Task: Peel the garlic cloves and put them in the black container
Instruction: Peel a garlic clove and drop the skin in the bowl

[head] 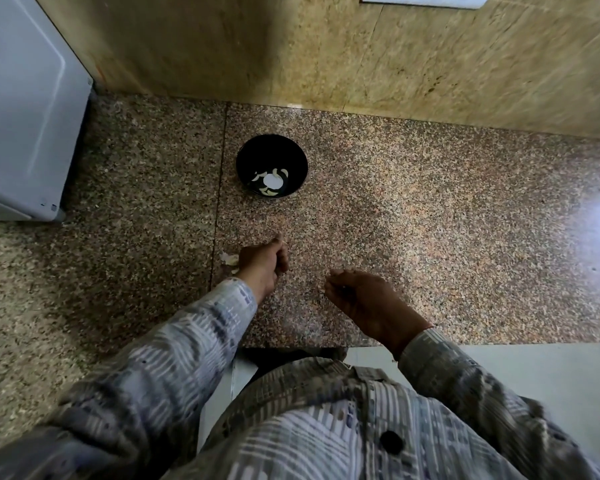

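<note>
The black container (257, 152) stands on the speckled granite counter (430, 220), with several peeled white garlic cloves (270, 182) at its bottom. My left hand (262, 263) is below it, low over the counter, its fingers curled; what they enclose is hidden. A small heap of pale garlic and skin pieces (230, 260) lies against its left side. My right hand (359, 294) hovers to the right, near the counter's front edge, with its fingers loosely curled and nothing visible in them.
A white appliance (25, 109) stands at the back left of the counter. A stone wall (326, 46) closes off the back. The counter's front edge (291, 346) runs just below my hands.
</note>
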Motion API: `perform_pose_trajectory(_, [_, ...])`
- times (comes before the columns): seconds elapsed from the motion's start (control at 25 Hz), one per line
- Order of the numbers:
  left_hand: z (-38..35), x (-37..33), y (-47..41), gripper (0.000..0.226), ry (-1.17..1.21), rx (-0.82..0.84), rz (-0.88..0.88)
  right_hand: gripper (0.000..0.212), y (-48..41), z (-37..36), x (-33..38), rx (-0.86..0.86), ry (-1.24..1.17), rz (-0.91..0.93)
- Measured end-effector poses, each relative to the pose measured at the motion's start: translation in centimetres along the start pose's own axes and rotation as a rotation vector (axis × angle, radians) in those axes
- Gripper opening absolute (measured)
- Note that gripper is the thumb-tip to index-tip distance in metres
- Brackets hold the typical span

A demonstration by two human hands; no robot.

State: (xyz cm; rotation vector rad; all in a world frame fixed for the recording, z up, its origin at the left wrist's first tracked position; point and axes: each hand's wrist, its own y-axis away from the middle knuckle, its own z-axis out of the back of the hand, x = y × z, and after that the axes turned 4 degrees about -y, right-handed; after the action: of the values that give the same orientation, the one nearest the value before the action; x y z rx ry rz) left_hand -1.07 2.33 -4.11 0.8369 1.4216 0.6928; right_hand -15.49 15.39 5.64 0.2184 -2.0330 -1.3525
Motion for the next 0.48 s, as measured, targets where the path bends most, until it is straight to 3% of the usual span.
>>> perform_pose_trajectory(0.08, [1.1,1.5,0.7,0.009,-0.472,0.016,-0.280,0.013,-0.1,0.3,0.1,0.001,-0.002,0.002])
perform_pose_trajectory(0.16, [1.8,2.8,1.8,0.016,-0.949,0.082,-0.627,0.013,-0.1,0.5,0.1,0.007,-0.008,0.007])
perform_pose_trajectory(0.2, [1.9,3.2,2.1,0.023,-1.066,0.099,-0.751,0.015,-0.2,0.5,0.0,0.009,-0.004,0.009])
perform_pose_trajectory(0.32, [1.7,3.8,1.9,0.032,-1.204,0.090,-0.948,0.014,-0.1,0.3,-0.3,0.020,0.064,0.003])
perform_pose_trajectory(0.48, [1.1,4.5,1.9,0.016,-1.277,0.023,-1.073,0.011,0.0,0.0,-0.5,0.026,0.121,-0.001])
